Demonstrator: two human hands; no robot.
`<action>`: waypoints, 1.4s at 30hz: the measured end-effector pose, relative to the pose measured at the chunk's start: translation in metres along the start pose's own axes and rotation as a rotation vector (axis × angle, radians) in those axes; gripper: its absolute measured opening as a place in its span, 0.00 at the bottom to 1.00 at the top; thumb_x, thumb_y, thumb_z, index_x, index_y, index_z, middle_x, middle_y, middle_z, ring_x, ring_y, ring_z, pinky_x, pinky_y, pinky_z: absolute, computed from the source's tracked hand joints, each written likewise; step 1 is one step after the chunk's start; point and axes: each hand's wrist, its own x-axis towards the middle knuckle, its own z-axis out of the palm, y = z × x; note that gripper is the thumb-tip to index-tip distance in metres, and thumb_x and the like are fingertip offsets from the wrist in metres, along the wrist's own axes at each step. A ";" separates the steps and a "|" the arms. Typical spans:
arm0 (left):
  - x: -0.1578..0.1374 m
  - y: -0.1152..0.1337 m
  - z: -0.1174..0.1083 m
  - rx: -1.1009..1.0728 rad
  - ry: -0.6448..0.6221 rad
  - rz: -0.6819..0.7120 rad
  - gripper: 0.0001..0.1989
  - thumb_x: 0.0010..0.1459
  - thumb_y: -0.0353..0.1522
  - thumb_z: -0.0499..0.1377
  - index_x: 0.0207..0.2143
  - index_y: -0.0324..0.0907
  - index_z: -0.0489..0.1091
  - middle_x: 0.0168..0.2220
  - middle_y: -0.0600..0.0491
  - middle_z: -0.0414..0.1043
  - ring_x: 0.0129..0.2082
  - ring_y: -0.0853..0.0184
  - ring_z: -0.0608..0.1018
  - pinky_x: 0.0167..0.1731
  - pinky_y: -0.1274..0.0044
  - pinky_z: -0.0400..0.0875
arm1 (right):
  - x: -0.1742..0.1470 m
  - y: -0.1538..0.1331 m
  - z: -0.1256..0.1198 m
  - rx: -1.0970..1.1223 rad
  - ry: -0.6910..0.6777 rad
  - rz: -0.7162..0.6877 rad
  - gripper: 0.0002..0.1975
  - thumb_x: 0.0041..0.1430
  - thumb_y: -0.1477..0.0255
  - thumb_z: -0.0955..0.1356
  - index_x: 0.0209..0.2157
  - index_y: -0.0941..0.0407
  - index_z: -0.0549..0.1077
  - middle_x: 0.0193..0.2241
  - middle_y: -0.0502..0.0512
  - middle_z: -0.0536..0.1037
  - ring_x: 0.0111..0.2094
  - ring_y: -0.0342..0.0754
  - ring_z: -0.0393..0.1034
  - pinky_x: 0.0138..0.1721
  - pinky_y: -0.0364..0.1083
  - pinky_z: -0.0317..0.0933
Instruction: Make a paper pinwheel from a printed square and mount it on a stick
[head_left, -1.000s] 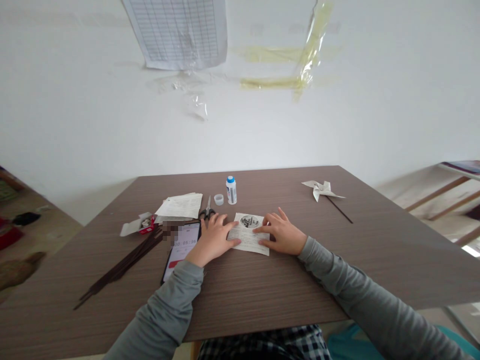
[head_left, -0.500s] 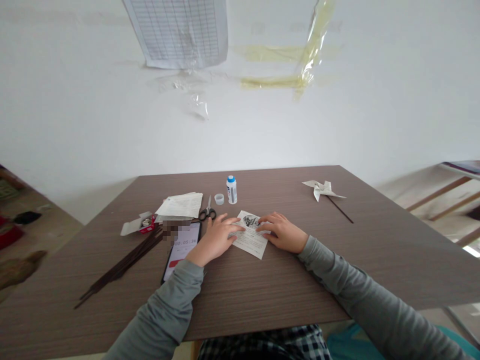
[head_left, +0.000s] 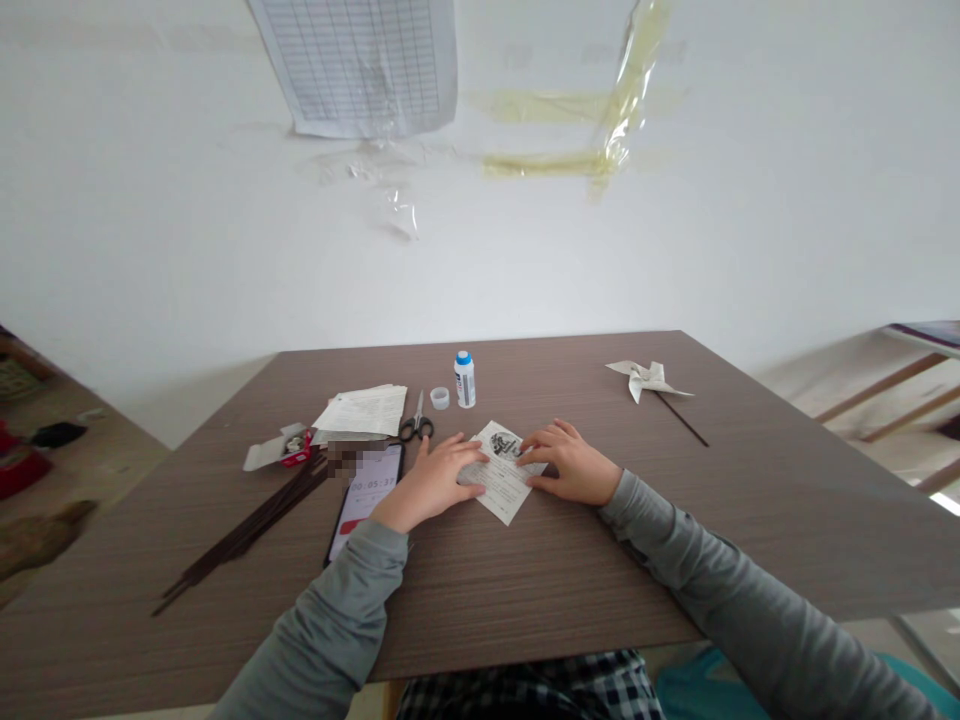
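Note:
A small square of printed paper (head_left: 504,487) with a dark picture near its top lies on the table, one corner toward me. My left hand (head_left: 439,478) rests on its left side, fingers stretched out and thumb apart at the lower edge. On the right side, the fingertips and thumb of my right hand (head_left: 574,465) touch the paper, with a gap between thumb and forefinger. Beyond the paper stand a white glue bottle (head_left: 465,385) with a blue top and a clear cap (head_left: 440,399). Black-handled scissors (head_left: 417,425) lie above my left hand.
A paper pinwheel (head_left: 646,380) on a dark stick lies at the right. To the left are a stack of printed paper (head_left: 365,410), an open red box (head_left: 297,450), several dark sticks (head_left: 240,530) and a phone (head_left: 369,505) showing a timer. A white wall borders the table's (head_left: 480,600) far edge.
The paper has turned slightly between my hands, its near corner shifting left. My right thumb has moved outward to the paper's right edge. The phone's timer has advanced a second.

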 end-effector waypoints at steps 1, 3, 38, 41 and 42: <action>0.000 -0.001 0.001 0.003 0.006 0.007 0.28 0.78 0.31 0.75 0.76 0.52 0.86 0.90 0.42 0.74 0.95 0.34 0.64 0.92 0.26 0.43 | 0.000 0.001 0.001 0.004 -0.002 0.000 0.16 0.78 0.66 0.82 0.63 0.45 0.95 0.65 0.65 0.94 0.70 0.70 0.87 0.87 0.86 0.58; 0.001 -0.003 0.002 0.009 0.012 0.019 0.27 0.78 0.31 0.74 0.75 0.53 0.87 0.89 0.43 0.75 0.94 0.34 0.65 0.92 0.27 0.47 | 0.000 0.002 0.002 0.015 -0.005 -0.004 0.16 0.78 0.67 0.82 0.63 0.46 0.95 0.67 0.65 0.93 0.72 0.71 0.86 0.88 0.86 0.57; -0.002 -0.009 0.001 -0.058 0.002 0.129 0.23 0.73 0.36 0.82 0.67 0.52 0.91 0.84 0.42 0.82 0.88 0.38 0.75 0.92 0.33 0.50 | 0.002 0.011 0.001 0.097 -0.035 -0.083 0.13 0.78 0.62 0.86 0.60 0.41 0.96 0.68 0.62 0.94 0.72 0.68 0.87 0.88 0.88 0.52; -0.002 -0.009 0.000 -0.068 0.008 0.123 0.19 0.75 0.36 0.79 0.66 0.52 0.92 0.84 0.43 0.83 0.88 0.40 0.75 0.92 0.35 0.51 | 0.002 0.013 0.001 0.088 -0.041 -0.095 0.09 0.79 0.62 0.85 0.57 0.41 0.97 0.67 0.61 0.94 0.71 0.66 0.87 0.89 0.87 0.50; -0.002 -0.009 0.000 -0.073 0.013 0.122 0.17 0.76 0.36 0.78 0.65 0.53 0.93 0.83 0.44 0.84 0.88 0.41 0.76 0.92 0.38 0.53 | 0.002 0.013 0.001 0.084 -0.041 -0.099 0.08 0.79 0.62 0.85 0.56 0.41 0.97 0.66 0.61 0.94 0.71 0.66 0.88 0.89 0.87 0.50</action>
